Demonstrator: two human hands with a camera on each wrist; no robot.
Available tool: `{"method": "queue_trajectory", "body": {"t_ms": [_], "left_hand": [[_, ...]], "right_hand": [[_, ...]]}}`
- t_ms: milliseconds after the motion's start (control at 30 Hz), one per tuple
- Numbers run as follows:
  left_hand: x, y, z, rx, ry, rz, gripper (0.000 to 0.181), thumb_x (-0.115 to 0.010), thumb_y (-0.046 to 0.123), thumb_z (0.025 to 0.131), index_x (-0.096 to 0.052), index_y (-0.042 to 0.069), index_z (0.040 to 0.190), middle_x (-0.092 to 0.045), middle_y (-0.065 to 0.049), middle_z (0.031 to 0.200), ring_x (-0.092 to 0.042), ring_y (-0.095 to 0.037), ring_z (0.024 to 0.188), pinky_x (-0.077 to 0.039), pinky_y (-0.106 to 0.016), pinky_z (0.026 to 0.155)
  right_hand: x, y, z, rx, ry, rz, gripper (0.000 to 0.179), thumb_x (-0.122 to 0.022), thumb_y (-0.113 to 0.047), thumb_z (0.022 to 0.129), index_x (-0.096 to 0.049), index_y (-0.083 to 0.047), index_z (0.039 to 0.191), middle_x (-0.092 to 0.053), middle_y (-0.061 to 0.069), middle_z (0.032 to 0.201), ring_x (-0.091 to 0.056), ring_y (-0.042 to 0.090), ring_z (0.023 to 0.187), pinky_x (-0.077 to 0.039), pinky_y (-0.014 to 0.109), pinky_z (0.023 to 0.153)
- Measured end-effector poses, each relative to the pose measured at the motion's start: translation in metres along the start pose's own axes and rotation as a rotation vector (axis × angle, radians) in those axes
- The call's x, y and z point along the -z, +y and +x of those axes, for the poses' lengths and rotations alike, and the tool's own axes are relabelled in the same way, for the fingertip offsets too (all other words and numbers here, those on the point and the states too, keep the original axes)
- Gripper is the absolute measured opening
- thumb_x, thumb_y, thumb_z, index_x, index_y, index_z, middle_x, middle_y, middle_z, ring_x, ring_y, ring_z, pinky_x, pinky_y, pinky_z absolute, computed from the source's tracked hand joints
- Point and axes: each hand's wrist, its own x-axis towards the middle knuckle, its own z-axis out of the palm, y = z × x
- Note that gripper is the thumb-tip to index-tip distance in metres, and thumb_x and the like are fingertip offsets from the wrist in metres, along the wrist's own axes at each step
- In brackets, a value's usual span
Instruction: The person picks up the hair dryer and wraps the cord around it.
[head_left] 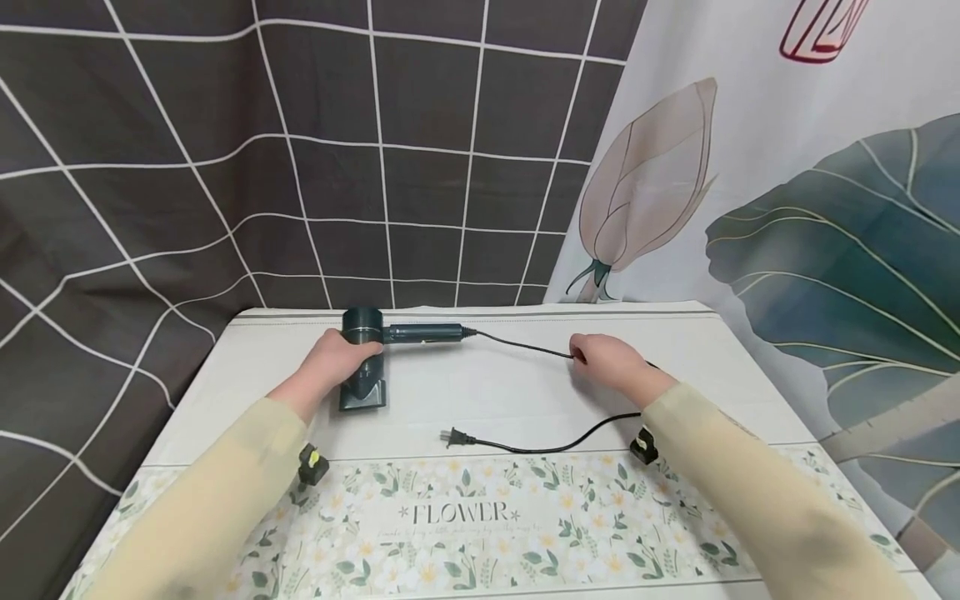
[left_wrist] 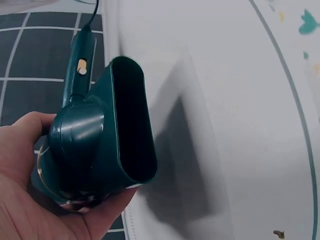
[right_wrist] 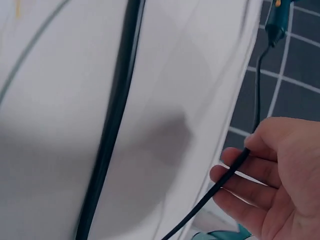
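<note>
A dark green hair dryer (head_left: 367,368) is held at the far left part of a white-covered table (head_left: 480,392), its flat nozzle facing the person and its handle pointing right. The left hand (head_left: 335,364) is clamped around the barrel; whether the dryer touches the cloth cannot be told. From the handle, a black cord (head_left: 525,451) runs to the right hand (head_left: 606,358), pinched between thumb and forefinger, the other fingers loosely bent. The cord's two-prong plug (head_left: 457,437) lies mid-table, just beyond a floral band (head_left: 480,554) lettered "FLOWER." A dark grid-patterned curtain (head_left: 427,187) hangs behind.
</note>
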Motion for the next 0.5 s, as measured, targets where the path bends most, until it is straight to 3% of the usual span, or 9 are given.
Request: {"method": "queue_trajectory", "body": {"t_ms": [133, 300, 500], "left_hand": [[0.008, 0.003, -0.01, -0.012, 0.045, -0.065, 0.095, -0.061, 0.049, 0.092, -0.018, -0.013, 0.149, -0.041, -0.033, 0.137, -0.049, -0.042, 0.122, -0.044, -0.051, 0.101], [0.015, 0.007, -0.027, -0.033, 0.085, -0.112, 0.097, -0.06, 0.046, 0.093, -0.009, -0.01, 0.153, -0.033, -0.034, 0.146, -0.043, -0.044, 0.13, -0.04, -0.055, 0.105], [0.019, 0.006, -0.043, -0.056, 0.098, -0.156, 0.1, -0.061, 0.047, 0.093, -0.002, -0.006, 0.155, -0.028, -0.033, 0.15, -0.041, -0.044, 0.131, -0.041, -0.057, 0.104]], "right_hand": [[0.004, -0.01, -0.006, 0.02, 0.082, 0.042, 0.011, -0.057, -0.002, 0.092, -0.064, -0.004, 0.1, -0.062, 0.004, 0.085, -0.055, 0.019, 0.075, -0.048, 0.038, 0.072], [0.006, -0.022, -0.016, 0.052, 0.175, 0.066, 0.026, -0.057, 0.0, 0.091, -0.067, 0.0, 0.115, -0.068, 0.011, 0.105, -0.064, 0.024, 0.092, -0.052, 0.041, 0.08], [0.005, -0.028, -0.027, 0.074, 0.249, 0.077, 0.018, -0.063, -0.007, 0.095, -0.07, -0.002, 0.111, -0.069, 0.009, 0.101, -0.066, 0.024, 0.091, -0.053, 0.042, 0.08]]}}
